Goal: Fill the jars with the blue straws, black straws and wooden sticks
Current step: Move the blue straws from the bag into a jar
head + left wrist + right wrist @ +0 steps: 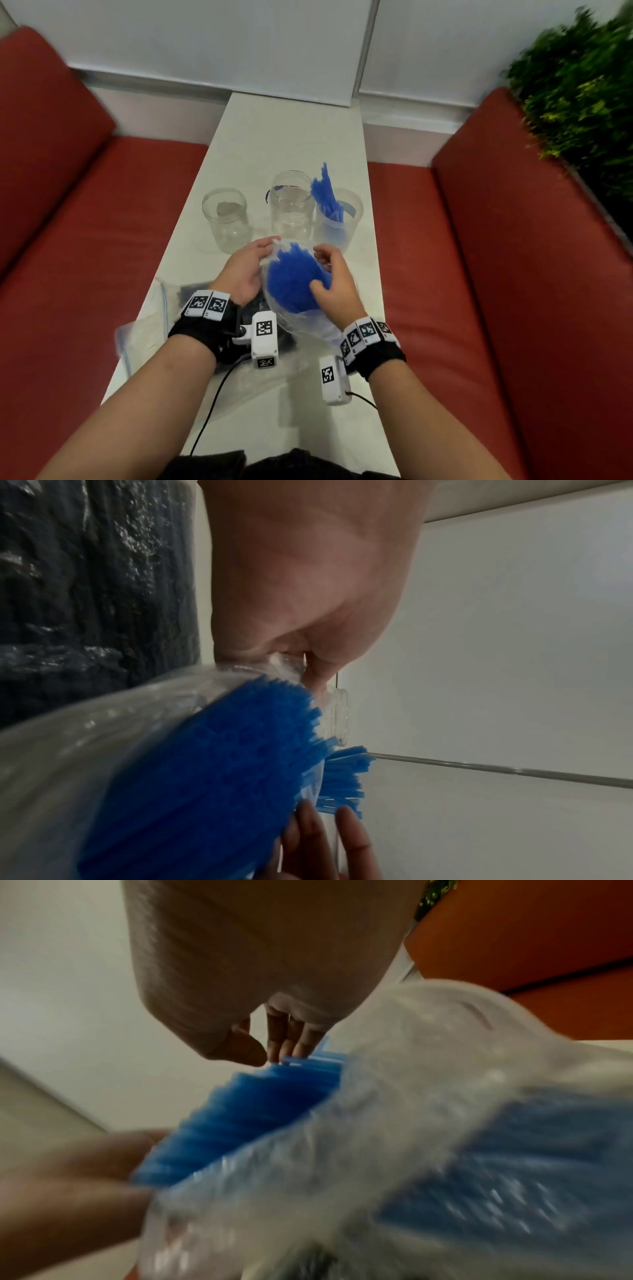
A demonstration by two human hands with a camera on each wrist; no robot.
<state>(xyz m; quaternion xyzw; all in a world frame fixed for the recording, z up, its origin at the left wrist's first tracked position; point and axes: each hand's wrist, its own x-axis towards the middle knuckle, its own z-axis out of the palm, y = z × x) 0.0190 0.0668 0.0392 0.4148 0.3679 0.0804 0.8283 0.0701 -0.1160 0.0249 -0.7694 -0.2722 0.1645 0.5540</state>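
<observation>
A clear plastic bag [301,322] packed with blue straws [291,281] is held up over the near part of the table. My left hand [246,270] pinches the bag's open rim on its left side; the pinch also shows under my left hand [308,593] in its wrist view. My right hand [334,277] reaches into the mouth, thumb and curled fingers [287,1039] closing on straw ends [246,1118]. Behind stand three clear jars: the left jar [224,219] and middle jar [293,205] hold no straws, the right jar [337,219] holds several blue straws.
A bag of black straws [85,588] lies on the white table [291,130] under my left wrist. A flat clear zip bag [147,325] lies at the near left edge. Red bench seats [85,240] flank the narrow table; a green plant [582,85] stands at the far right.
</observation>
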